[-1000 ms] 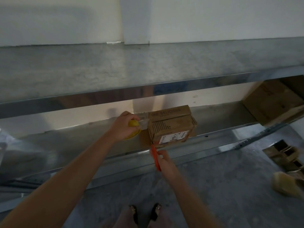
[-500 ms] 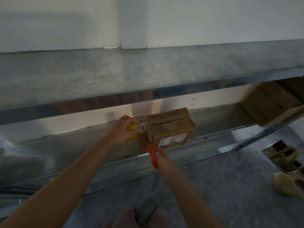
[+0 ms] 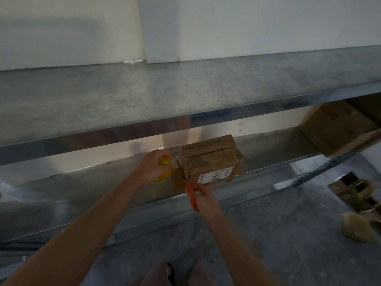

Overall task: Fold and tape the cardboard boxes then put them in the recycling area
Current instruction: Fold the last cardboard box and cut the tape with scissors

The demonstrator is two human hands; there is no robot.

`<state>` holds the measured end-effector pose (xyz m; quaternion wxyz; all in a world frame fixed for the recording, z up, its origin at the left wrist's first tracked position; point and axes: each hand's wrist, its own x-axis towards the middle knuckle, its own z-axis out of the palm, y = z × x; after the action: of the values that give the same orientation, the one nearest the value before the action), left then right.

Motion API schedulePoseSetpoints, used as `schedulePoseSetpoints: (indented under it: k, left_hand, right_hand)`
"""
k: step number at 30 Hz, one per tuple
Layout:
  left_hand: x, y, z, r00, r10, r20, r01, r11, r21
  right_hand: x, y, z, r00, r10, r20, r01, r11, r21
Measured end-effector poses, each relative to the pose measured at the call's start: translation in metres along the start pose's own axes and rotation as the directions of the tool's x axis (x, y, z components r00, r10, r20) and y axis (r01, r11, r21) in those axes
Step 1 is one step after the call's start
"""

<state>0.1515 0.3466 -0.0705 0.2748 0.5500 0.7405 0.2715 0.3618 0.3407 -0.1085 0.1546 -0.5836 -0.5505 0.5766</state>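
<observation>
Cardboard box marked "THE DELICIOUS"; left hand grips yellow tape at 9 o'clock, right hand grips orange scissors at 7.

1. I work from a single view: a wide-angle camera worn on the person's head.
2. The view faces forward and down. The wall fills the top of the frame; the floor and the person's feet lie at the bottom edge.
3. The viewpoint stands above the upper shelf and sees its top surface. The lower shelf shows beneath its front lip.
4. Range is near: both forearms run from the bottom edge to mid-frame.
5. Just below centre sit the left grip on the yellow tape roll, the right grip on the orange scissors, and the cardboard box.
6. Shelf edges rise toward the right of the frame.
</observation>
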Motion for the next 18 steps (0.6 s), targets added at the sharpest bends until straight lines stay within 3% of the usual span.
schedulePoseSetpoints:
  k: [4,10,15,18]
  left_hand:
    - [0.001,0.001,0.000,1.000,0.006,0.023,-0.007,0.999,0.037]
    - [0.003,-0.001,0.000,1.000,0.005,0.027,-0.006,0.998,0.057]
    - [0.004,0.000,0.001,1.000,0.010,0.012,-0.010,0.998,0.061]
    - [0.003,-0.001,0.001,1.000,-0.001,0.012,0.000,0.998,0.057]
  right_hand:
    - [0.005,0.002,-0.002,1.000,-0.012,-0.028,0.011,1.000,-0.028]
    - [0.007,0.004,-0.008,0.999,-0.039,-0.025,0.032,0.971,-0.238]
    - [-0.007,0.015,-0.033,0.992,-0.122,0.030,0.120,0.849,-0.515]
    - [-0.026,0.033,-0.064,0.978,-0.201,-0.052,0.125,0.772,-0.623]
